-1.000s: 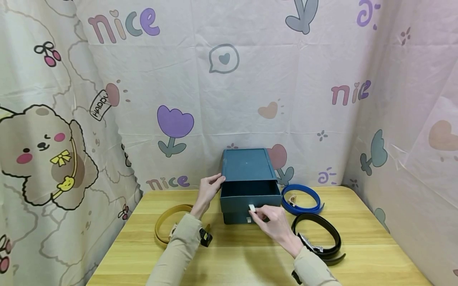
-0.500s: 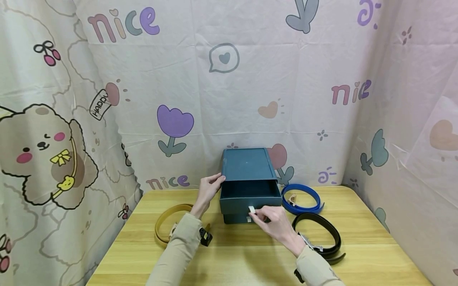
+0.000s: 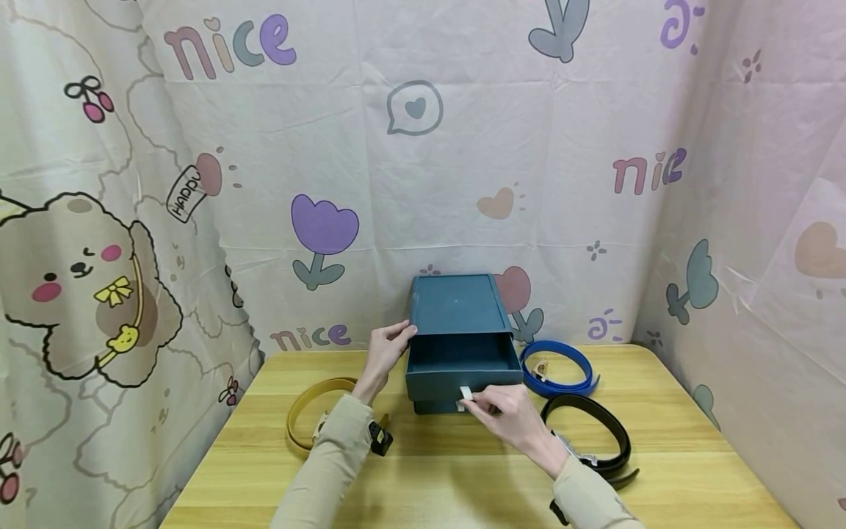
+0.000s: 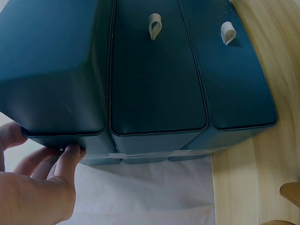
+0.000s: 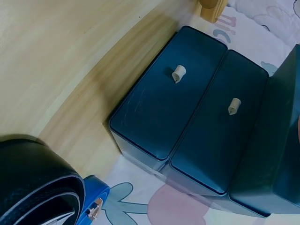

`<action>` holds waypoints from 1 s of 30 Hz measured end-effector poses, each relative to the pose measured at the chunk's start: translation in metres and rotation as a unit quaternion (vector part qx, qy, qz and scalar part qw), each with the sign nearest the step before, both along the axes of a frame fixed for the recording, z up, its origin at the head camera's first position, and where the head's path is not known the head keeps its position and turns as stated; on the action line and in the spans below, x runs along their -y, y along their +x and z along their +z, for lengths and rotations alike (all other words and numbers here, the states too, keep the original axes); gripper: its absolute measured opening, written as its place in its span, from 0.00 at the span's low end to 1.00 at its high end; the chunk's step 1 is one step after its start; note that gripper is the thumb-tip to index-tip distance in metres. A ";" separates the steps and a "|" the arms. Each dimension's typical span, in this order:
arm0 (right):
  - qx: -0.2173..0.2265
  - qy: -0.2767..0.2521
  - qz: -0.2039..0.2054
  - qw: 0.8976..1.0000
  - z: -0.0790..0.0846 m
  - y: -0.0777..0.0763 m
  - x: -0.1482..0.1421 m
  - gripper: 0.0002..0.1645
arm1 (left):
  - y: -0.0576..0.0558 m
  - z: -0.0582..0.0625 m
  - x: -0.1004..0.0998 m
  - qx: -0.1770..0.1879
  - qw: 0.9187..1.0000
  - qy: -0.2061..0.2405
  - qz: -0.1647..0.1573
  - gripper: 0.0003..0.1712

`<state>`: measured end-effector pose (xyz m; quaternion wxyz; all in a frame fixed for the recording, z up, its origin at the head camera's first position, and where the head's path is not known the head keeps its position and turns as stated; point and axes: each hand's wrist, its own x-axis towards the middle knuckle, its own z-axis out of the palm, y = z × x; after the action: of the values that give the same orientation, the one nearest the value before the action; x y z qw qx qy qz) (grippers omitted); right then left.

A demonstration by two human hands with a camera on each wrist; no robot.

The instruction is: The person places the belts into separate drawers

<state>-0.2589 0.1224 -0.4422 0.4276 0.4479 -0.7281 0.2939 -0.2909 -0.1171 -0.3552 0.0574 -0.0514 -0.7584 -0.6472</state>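
A dark teal drawer cabinet (image 3: 456, 303) stands at the back of the table, its top drawer (image 3: 432, 386) pulled out and bare inside as far as shows. My left hand (image 3: 383, 356) holds the cabinet's upper left front edge; in the left wrist view its fingers (image 4: 68, 164) bend at that corner. My right hand (image 3: 505, 411) pinches the pale pull tab (image 3: 465, 393) on the top drawer's front between thumb and finger. Only a sliver of it shows in the right wrist view. The two lower drawers (image 4: 157, 75) (image 5: 164, 98) are closed, each with a pale loop tab.
On the wooden table (image 3: 423, 485), a coiled tan belt (image 3: 294, 415) lies left, partly behind the left forearm. To the right are a coiled blue belt (image 3: 562, 388) and a coiled black belt (image 3: 617, 433). A printed cloth (image 3: 423, 184) hangs close behind the cabinet.
The top drawer has slid a little farther out toward me, with the right hand moving along on its tab. The left hand has stayed at the cabinet's edge.
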 end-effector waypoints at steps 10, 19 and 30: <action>-0.002 0.014 0.019 1.000 0.002 0.002 -0.003 0.14 | -0.012 -0.011 0.000 -0.004 1.000 0.000 0.002 0.26; -0.007 0.022 0.032 0.999 0.004 0.006 -0.004 0.13 | -0.034 -0.035 0.003 -0.012 1.000 -0.002 0.019 0.27; -0.008 0.020 0.041 0.999 0.005 0.010 -0.007 0.22 | -0.033 -0.035 0.003 -0.015 1.000 -0.001 0.024 0.26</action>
<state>-0.2489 0.1293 -0.4376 0.4116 0.4884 -0.7114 0.2932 -0.3239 -0.1201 -0.3899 0.0842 -0.0425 -0.7591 -0.6441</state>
